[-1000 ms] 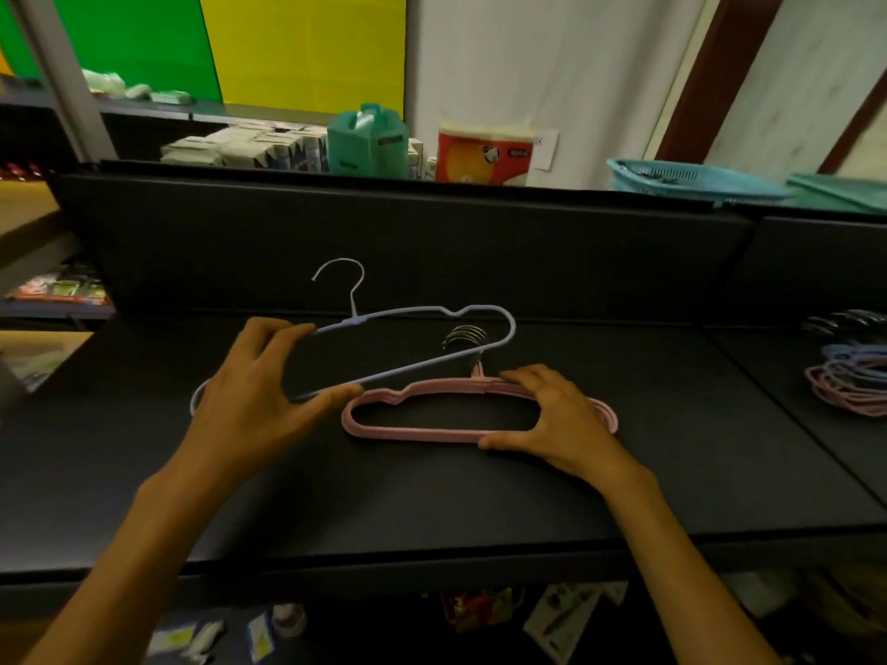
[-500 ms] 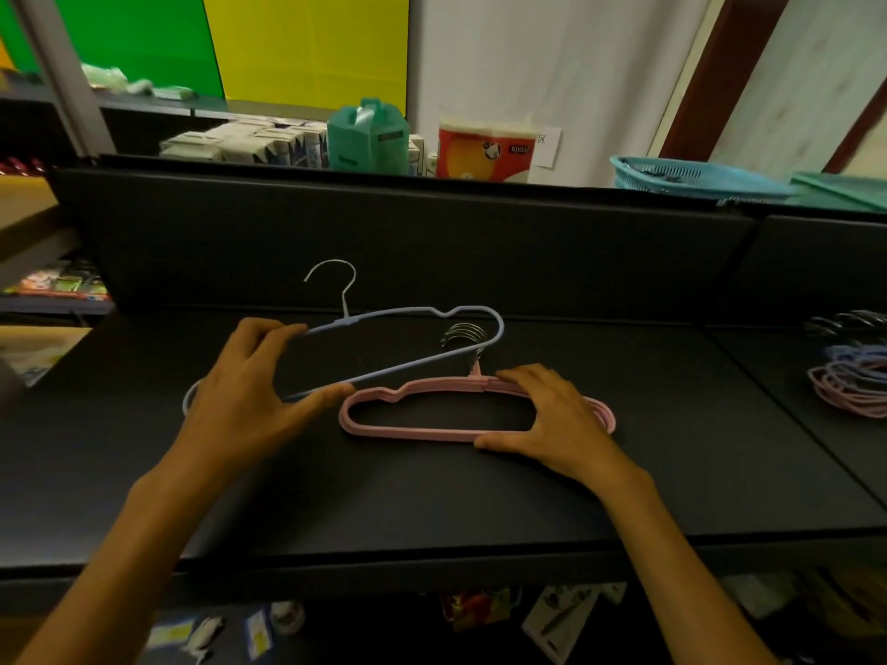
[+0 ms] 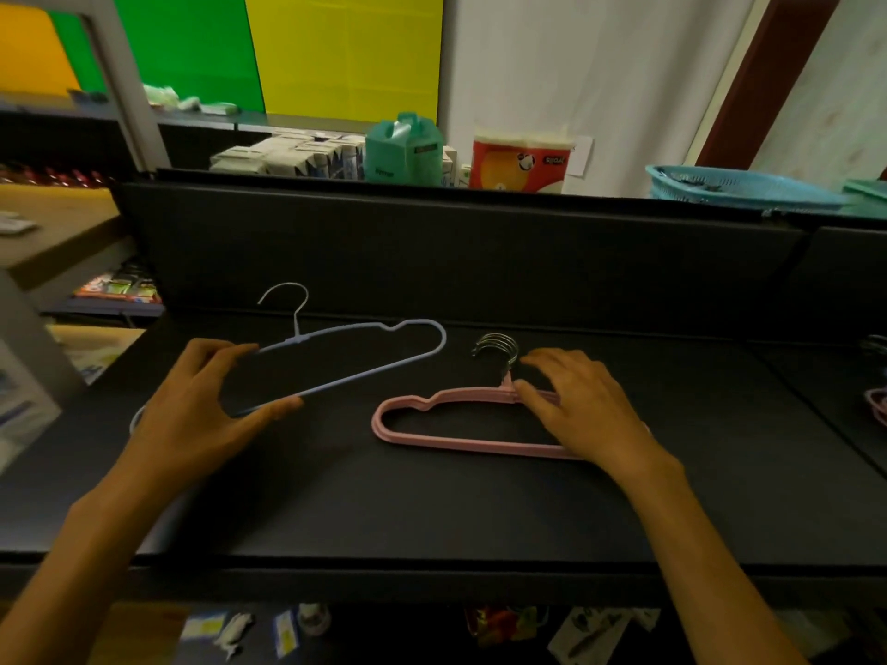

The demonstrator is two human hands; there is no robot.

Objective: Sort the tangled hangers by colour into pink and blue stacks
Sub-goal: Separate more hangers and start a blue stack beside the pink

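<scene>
Pinching the blue hanger point(image 3: 365, 371) between thumb and fingers at the shelf's point(image 3: 432, 511) left-centre, the left hand point(image 3: 201, 415) should probably lift it well clear while the right hand point(image 3: 585, 410), fingers spread, presses the pink stack point(image 3: 461, 441) flat mid-shelf.

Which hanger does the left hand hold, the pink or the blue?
The thin blue wire hanger: the left hand grips its frame, apart from the pink hanger stack under the right hand.
</scene>
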